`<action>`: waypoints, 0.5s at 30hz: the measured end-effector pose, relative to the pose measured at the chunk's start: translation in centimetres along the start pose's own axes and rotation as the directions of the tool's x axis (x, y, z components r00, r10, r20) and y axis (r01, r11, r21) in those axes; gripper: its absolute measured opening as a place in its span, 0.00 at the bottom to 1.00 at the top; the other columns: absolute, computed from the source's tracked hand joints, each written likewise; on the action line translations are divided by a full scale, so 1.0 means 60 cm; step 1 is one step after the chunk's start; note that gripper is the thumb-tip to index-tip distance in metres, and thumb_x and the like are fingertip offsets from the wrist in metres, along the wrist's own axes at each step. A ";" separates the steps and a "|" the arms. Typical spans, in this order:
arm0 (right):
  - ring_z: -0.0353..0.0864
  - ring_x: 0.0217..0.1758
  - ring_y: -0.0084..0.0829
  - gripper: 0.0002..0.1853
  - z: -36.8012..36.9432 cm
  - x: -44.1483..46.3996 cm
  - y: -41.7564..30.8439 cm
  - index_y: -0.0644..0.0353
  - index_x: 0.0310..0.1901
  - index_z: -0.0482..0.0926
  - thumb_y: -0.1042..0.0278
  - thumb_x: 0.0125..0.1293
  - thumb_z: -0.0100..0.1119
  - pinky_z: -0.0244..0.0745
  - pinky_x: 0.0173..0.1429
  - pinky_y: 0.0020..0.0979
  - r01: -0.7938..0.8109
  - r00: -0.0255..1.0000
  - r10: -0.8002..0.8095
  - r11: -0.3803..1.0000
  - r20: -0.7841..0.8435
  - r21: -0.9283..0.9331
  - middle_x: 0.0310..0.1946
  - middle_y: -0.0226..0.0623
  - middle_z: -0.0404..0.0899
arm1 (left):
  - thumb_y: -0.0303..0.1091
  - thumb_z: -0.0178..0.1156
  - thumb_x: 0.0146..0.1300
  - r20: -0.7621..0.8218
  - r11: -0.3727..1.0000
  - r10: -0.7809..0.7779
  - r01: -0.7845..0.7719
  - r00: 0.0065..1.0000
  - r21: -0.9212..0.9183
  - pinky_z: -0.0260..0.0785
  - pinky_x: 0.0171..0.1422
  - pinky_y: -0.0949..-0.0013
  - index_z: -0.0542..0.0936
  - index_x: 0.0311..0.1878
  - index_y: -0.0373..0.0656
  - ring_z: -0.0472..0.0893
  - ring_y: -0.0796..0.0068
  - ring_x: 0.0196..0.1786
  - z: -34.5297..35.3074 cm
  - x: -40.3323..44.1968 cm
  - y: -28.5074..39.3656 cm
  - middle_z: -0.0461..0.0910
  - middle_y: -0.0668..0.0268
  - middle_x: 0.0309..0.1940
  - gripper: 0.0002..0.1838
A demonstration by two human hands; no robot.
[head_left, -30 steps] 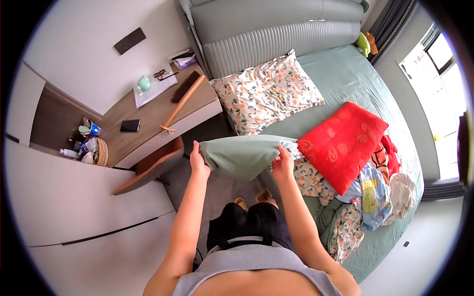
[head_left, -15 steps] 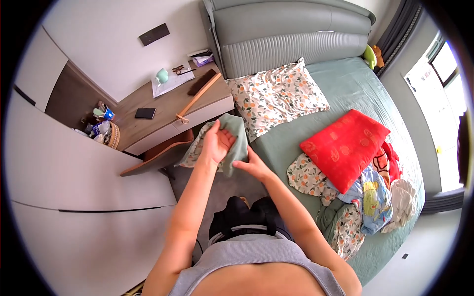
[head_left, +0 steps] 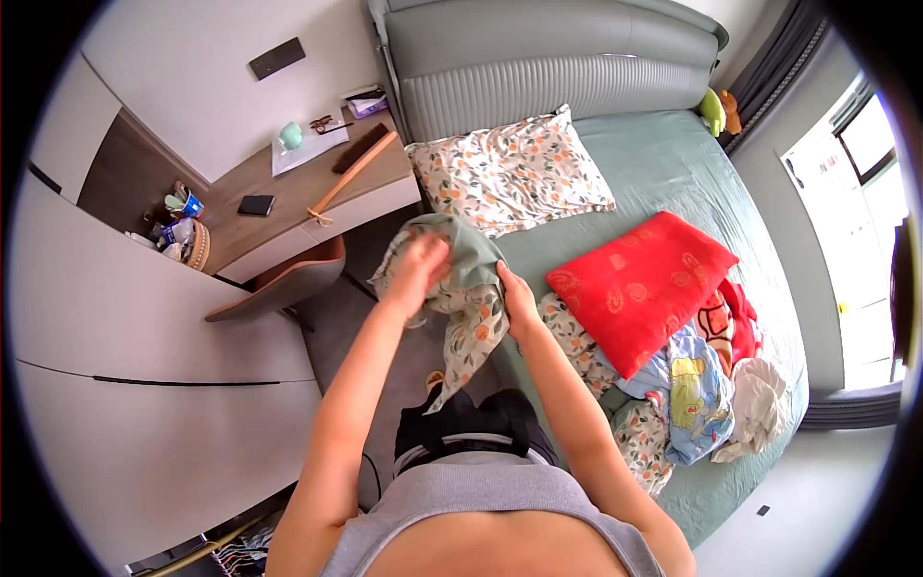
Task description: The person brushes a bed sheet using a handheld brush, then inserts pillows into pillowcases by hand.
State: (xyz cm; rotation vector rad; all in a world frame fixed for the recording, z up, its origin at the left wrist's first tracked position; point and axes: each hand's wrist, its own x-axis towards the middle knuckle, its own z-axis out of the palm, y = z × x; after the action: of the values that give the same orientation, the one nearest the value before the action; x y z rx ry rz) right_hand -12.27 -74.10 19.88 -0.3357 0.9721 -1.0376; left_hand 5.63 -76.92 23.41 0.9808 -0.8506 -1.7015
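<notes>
A pillowcase [head_left: 476, 322], plain green on one side and printed with oranges and leaves on the other, hangs bunched in front of me above the floor beside the bed. My right hand [head_left: 517, 300] is closed on its right edge, the thumb on top and the other fingers hidden behind the cloth. My left hand [head_left: 423, 269] lies over the left part of the cloth; motion blur smears its fingers, so their grip is unclear. The printed side hangs down in a point toward my legs.
On the green-sheeted bed [head_left: 654, 159] lie an orange-print pillow [head_left: 514, 178], a red cushion [head_left: 642, 288] and a heap of clothes and bedding [head_left: 697, 385]. To the left stand a desk [head_left: 279, 212] with a wooden-handled brush [head_left: 356, 173], a chair [head_left: 288, 279] and white cabinets [head_left: 163, 327].
The pillowcase has opened out, and its printed part now hangs lower. My right hand has moved from beside the cloth onto its edge. The view has shifted slightly right.
</notes>
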 end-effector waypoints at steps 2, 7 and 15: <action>0.79 0.34 0.29 0.19 -0.020 -0.008 -0.018 0.63 0.44 0.75 0.53 0.67 0.49 0.75 0.40 0.32 -0.003 0.998 0.003 1.000 -0.056 -0.005 0.35 0.36 0.79 | 0.39 0.61 0.60 0.100 0.953 -0.057 0.024 0.993 0.304 0.70 0.47 0.74 0.74 0.46 0.38 0.77 0.79 0.42 0.046 -0.028 -0.046 0.78 0.66 0.39 0.17; 0.77 0.32 0.29 0.17 -0.097 0.009 -0.013 0.63 0.41 0.74 0.55 0.69 0.44 0.74 0.37 0.31 -0.032 0.999 0.038 0.988 -0.037 0.149 0.33 0.35 0.78 | 0.36 0.68 0.53 0.122 0.895 -0.060 0.000 0.991 0.445 0.70 0.46 0.72 0.74 0.47 0.35 0.79 0.78 0.39 0.099 -0.048 -0.140 0.79 0.66 0.36 0.21; 0.75 0.51 0.33 0.21 -0.206 0.016 -0.033 0.62 0.53 0.68 0.54 0.68 0.48 0.70 0.53 0.37 0.071 0.996 -0.082 0.971 0.038 0.227 0.49 0.38 0.75 | 0.25 0.46 0.59 -0.018 0.842 0.196 -0.159 0.980 0.516 0.67 0.49 0.73 0.77 0.45 0.35 0.78 0.74 0.44 0.115 -0.027 -0.220 0.80 0.64 0.39 0.14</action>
State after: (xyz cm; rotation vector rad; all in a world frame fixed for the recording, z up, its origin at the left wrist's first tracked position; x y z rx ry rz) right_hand -23.20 -73.53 13.73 -0.2097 0.7949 -1.1930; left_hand -5.35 -70.80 15.23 1.2600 -1.3468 -1.2916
